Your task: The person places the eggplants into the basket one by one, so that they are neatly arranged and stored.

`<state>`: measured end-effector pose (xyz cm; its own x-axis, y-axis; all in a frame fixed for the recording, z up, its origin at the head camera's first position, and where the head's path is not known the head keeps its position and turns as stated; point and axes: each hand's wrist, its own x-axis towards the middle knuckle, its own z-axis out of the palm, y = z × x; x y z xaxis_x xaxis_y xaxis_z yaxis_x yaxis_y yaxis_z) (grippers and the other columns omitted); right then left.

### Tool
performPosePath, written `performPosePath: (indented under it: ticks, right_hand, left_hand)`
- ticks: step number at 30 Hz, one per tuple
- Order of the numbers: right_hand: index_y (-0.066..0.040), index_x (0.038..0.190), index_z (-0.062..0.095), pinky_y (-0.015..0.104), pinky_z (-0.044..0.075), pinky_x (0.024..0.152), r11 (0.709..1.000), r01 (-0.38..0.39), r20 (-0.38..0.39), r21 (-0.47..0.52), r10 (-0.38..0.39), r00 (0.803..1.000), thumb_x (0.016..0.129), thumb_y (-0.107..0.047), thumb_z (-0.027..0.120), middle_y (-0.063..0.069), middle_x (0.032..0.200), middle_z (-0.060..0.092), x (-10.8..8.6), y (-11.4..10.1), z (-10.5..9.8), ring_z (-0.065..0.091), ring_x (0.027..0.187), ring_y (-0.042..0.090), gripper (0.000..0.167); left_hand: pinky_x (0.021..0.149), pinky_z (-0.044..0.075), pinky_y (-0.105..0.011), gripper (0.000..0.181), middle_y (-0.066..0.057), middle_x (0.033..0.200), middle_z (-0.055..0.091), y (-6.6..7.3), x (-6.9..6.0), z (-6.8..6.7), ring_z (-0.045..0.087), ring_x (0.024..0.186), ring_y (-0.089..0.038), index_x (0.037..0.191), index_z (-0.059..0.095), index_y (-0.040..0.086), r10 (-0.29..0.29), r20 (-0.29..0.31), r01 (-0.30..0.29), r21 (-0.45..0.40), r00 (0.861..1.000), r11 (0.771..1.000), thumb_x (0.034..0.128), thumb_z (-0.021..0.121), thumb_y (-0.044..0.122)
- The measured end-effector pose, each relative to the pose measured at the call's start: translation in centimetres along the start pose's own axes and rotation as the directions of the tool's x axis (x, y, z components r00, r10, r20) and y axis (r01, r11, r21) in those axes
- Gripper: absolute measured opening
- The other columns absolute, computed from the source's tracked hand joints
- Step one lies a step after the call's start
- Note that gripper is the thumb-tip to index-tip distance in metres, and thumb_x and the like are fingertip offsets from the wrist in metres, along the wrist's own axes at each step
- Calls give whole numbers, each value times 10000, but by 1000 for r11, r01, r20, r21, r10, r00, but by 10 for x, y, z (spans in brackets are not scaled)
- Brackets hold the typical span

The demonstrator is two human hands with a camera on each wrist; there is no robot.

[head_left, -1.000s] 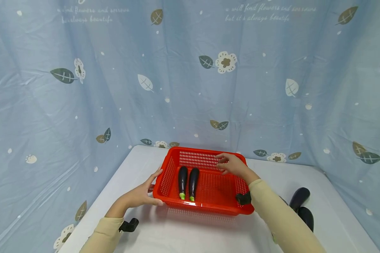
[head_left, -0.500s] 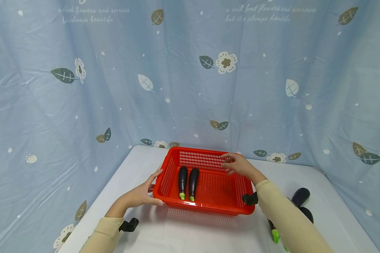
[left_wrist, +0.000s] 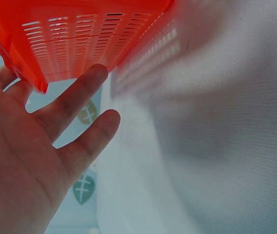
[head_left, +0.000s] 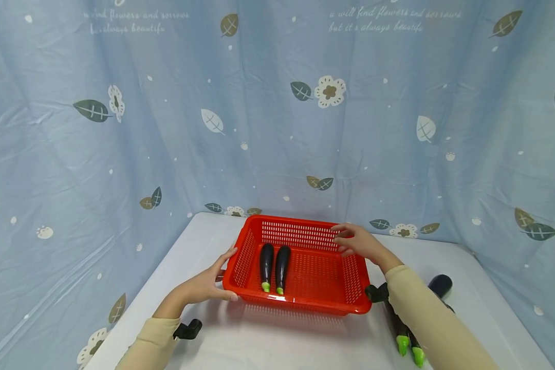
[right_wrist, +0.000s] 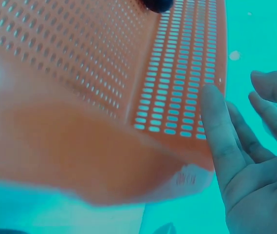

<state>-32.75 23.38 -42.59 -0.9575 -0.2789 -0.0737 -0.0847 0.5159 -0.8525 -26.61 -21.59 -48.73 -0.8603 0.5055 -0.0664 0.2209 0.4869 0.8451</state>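
- Left hand (head_left: 203, 284), left of centre in the head view: its grip is spread wide, thumb well apart from the fingers, and it touches the left end of the basket without closing round it.
- In the left wrist view, its straight fingers fan out at the left, beside and below the red wall.
- Right hand (head_left: 358, 241), right of centre in the head view: its grip is loose, fingers slightly bent and apart, with nothing in it. It overlaps the far right corner of the basket; whether it touches the rim I cannot tell.
- Basket (head_left: 319, 270): red, slotted, low in the middle of the head view, between both hands.
- Two eggplants, one (head_left: 266, 264) beside the other (head_left: 282, 267), lie in the left half of the basket, green ends toward the bottom of the frame.
- More eggplants at the lower right, partly hidden by the right sleeve (head_left: 435, 318): two green ends show left of it, and a dark rounded end (head_left: 440, 285) above it.
- Black mounts sit at both wrists, one (head_left: 188, 330) lower left, one (head_left: 376, 293) right of the basket.
- Bench (head_left: 277, 339): white, across the bottom of the frame.
- Cloth (head_left: 277, 128): blue, printed with leaves and flowers, filling the upper frame.
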Motion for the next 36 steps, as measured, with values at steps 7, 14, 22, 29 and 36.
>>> performPosePath:
  ticks: [7, 14, 22, 29, 36]
  right_hand:
    - [-8, 1447, 501, 448, 616, 800, 999, -39, -19, 14, 40, 999, 1017, -182, 633, 264, 1290, 574, -6, 7, -10, 703, 914, 344, 483]
    - [21, 1445, 494, 409, 623, 770, 999, -46, -46, 6, 47, 998, 1027, -157, 602, 275, 1277, 567, -14, 12, -18, 707, 894, 320, 467]
    - [21, 1455, 476, 416, 627, 734, 1000, -26, -64, 8, 26, 998, 1035, -164, 591, 287, 1280, 556, -24, 17, -28, 679, 831, 265, 473]
    - [-2, 1447, 501, 445, 624, 737, 1000, -27, -93, -14, 26, 995, 1036, -179, 590, 271, 1255, 600, -32, 22, -33, 676, 843, 275, 456]
    - [-12, 1443, 518, 435, 625, 733, 998, -44, -124, -39, 39, 992, 1027, -199, 606, 273, 1244, 607, -36, 33, -39, 665, 895, 356, 464]
  left_hand:
    - [1031, 469, -602, 1200, -68, 1707, 23, -1, 1, 0, 466, 1355, -421, 1642, 58, 297, -4, -4, 4, 2, 1000, 1000, 774, 880, 383]
    - [1033, 472, -592, 1194, -51, 1710, -2, -1, 1, 0, 460, 1360, -424, 1644, 53, 288, -1, -1, 1, 3, 1000, 1000, 782, 877, 363]
    - [1028, 475, -593, 1198, -66, 1708, 20, 0, 0, 0, 455, 1363, -431, 1644, 56, 285, -4, -3, 4, 6, 1000, 1000, 776, 877, 376]
    - [1024, 469, -615, 1196, -97, 1706, 25, 2, -1, 0, 456, 1359, -447, 1645, 52, 275, -6, -6, 6, 11, 1000, 1000, 781, 873, 380]
    - [1027, 468, -612, 1194, -107, 1704, 42, 2, 0, 0, 463, 1353, -439, 1645, 55, 272, -4, -5, 4, 9, 1000, 1000, 781, 872, 385]
